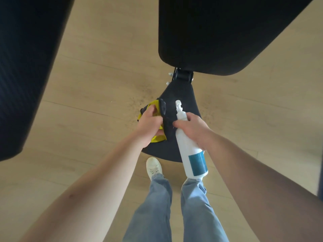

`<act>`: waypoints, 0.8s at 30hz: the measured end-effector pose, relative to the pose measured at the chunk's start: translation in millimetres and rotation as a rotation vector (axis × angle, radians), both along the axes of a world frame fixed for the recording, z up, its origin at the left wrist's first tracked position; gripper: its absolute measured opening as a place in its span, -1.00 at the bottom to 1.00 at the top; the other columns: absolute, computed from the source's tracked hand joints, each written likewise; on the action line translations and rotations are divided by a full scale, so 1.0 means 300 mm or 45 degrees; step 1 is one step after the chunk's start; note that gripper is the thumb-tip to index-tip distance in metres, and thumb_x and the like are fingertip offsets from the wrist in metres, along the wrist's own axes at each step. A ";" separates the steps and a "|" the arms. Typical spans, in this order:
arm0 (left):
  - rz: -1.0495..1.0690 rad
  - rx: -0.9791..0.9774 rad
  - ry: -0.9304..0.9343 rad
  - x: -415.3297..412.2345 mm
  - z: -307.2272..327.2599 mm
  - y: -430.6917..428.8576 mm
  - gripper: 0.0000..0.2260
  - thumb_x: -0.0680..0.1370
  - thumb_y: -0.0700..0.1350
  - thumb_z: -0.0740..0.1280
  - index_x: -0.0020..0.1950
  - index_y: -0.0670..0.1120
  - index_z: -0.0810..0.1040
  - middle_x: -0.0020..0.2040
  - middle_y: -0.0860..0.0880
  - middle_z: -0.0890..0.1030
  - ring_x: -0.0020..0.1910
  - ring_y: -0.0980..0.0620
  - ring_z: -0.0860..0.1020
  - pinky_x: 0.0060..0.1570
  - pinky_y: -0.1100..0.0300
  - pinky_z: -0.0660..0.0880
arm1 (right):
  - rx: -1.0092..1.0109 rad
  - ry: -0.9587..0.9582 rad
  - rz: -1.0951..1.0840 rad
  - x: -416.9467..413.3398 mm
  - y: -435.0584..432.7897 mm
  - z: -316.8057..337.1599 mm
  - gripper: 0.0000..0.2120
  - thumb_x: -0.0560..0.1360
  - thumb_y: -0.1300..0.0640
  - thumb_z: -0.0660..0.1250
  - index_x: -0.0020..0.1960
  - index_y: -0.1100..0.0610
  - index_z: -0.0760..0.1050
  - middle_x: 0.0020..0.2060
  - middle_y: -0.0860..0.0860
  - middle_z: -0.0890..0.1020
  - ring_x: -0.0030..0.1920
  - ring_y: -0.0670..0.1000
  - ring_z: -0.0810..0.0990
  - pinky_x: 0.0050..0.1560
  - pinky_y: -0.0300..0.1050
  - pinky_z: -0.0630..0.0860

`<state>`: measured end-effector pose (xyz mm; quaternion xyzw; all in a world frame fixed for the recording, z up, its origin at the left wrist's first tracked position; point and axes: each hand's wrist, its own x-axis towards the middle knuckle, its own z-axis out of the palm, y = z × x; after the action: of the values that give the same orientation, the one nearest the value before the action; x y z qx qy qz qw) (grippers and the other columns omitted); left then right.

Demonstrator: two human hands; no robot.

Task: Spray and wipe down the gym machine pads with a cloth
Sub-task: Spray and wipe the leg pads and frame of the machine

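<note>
A black seat pad (185, 95) of the gym machine lies low at centre, below a large black back pad (218, 32). My left hand (148, 124) grips a yellow and dark grey cloth (161, 109) bunched at the seat pad's left edge. My right hand (192, 128) holds a white spray bottle (190, 154) with a blue label around its upper body. The nozzle points away from me, over the seat pad.
A second large black pad (22, 67) fills the left side. A black hinge bracket with bolts (181, 75) joins seat and back pad. Light wood floor (96, 84) spreads all around. My legs in blue jeans and a white shoe (153, 166) stand just below the seat.
</note>
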<state>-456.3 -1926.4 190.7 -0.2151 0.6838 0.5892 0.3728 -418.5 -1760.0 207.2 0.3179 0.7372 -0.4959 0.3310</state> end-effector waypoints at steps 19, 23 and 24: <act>-0.565 -0.661 0.475 0.043 -0.092 -0.097 -0.38 0.52 0.03 0.47 0.53 0.15 0.30 0.27 0.01 0.39 0.18 -0.01 0.41 0.14 0.08 0.41 | -0.057 -0.084 -0.169 0.004 0.009 -0.040 -0.69 0.51 -0.12 0.44 0.20 -0.07 0.52 -0.03 0.08 0.65 -0.05 0.13 0.67 0.01 0.09 0.66; -1.060 -0.987 0.414 0.063 -0.122 -0.087 -0.25 0.48 0.17 0.43 0.59 0.26 0.13 0.54 -0.08 0.10 0.48 -0.24 0.16 0.42 -0.12 0.33 | -0.028 -0.069 -0.064 0.023 -0.008 -0.043 -0.71 0.54 -0.11 0.42 0.21 -0.08 0.49 -0.06 0.04 0.64 -0.09 0.09 0.65 -0.16 -0.05 0.54; -1.072 -1.028 0.422 0.060 -0.119 -0.080 -0.30 0.49 0.17 0.41 0.57 0.24 0.19 0.55 -0.08 0.13 0.47 -0.24 0.18 0.42 -0.13 0.33 | -0.014 -0.062 -0.054 0.028 -0.009 -0.046 -0.71 0.54 -0.11 0.41 0.22 -0.09 0.49 -0.06 0.03 0.63 -0.09 0.09 0.65 -0.17 -0.05 0.53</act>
<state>-438.2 -1950.3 154.9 0.0439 0.9287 0.1106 0.3513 -410.1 -1762.8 193.5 0.3435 0.7192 -0.4991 0.3401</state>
